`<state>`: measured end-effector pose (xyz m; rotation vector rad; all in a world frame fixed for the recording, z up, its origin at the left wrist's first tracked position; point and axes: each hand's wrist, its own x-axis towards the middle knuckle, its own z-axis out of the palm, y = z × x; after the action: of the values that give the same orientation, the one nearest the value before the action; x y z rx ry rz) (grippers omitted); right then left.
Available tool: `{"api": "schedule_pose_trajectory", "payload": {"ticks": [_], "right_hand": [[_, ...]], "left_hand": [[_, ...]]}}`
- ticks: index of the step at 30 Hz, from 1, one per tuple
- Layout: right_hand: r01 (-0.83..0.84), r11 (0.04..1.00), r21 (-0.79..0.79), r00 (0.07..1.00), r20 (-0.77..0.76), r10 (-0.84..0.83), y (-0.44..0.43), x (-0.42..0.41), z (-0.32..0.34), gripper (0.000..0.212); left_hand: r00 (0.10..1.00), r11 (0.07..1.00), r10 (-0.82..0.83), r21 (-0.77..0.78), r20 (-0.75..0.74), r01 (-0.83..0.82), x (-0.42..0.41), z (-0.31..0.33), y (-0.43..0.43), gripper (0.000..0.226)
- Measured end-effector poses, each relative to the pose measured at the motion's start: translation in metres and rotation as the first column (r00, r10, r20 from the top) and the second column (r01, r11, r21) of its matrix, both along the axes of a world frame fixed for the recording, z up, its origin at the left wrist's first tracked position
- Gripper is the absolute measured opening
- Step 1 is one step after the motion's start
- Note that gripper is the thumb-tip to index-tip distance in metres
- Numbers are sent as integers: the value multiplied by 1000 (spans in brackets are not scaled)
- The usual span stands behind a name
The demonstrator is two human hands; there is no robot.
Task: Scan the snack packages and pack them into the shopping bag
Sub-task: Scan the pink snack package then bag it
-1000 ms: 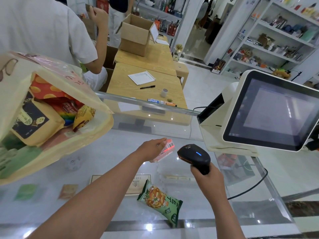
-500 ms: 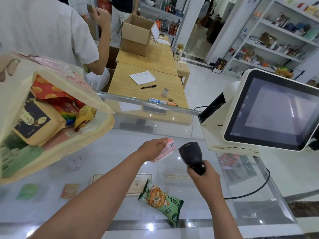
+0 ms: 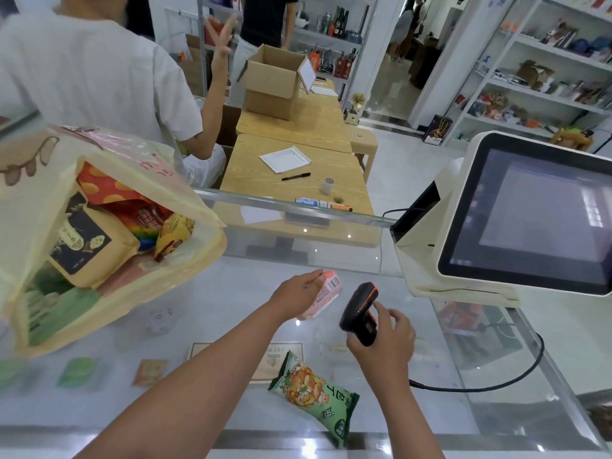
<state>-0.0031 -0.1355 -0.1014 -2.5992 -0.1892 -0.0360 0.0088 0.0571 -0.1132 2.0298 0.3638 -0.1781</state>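
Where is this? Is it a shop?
Most likely a small shop's checkout counter. A touchscreen till stands on the glass counter, the right hand holds a barcode scanner, and shelves of goods line the wall.

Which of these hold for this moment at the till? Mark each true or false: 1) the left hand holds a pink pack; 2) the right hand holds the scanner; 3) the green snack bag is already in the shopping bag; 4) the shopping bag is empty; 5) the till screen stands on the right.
1) The left hand holds a pink pack: true.
2) The right hand holds the scanner: true.
3) The green snack bag is in the shopping bag: false; it lies on the glass counter, near the person.
4) The shopping bag is empty: false; several packs show inside it.
5) The till screen stands on the right: true.
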Motion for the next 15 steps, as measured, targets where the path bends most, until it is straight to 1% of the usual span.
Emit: {"api": "schedule_pose_trajectory", "payload": {"ticks": [1,3,5,7,8,10,12,14,15], "right_hand": [[-3,1000,26,998,59,1,5,2,5,63],[-74,988,133,994,84,63,16,5,14,52],[-123,946,298,991,-20,135,33,7,23,47],[-76,871,486,957,-209,200,55,8,33,53],[-43,826,563,922,-296,249,68,7,37,57],[-6,752,660,858,-383,343,91,5,39,61],[19,697,717,826,-404,393,112,2,38,56],[32,660,750,783,-429,450,133,-2,36,53],[20,644,764,752,-436,494,143,-5,36,51]], "left_hand": [[1000,999,17,-36,0,-17,-2,3,0,45],[996,982,90,-169,-1,-89,-6,9,2,45],[979,922,204,-338,11,-189,-13,19,5,45],[946,859,320,-435,44,-270,-20,29,11,45],[924,833,377,-459,62,-309,-24,33,15,44],[879,794,467,-483,96,-369,-34,42,24,34],[832,758,543,-491,111,-429,-49,51,37,23],[777,707,620,-502,104,-497,-70,63,54,19],[744,698,656,-472,123,-538,-82,67,63,18]]}}
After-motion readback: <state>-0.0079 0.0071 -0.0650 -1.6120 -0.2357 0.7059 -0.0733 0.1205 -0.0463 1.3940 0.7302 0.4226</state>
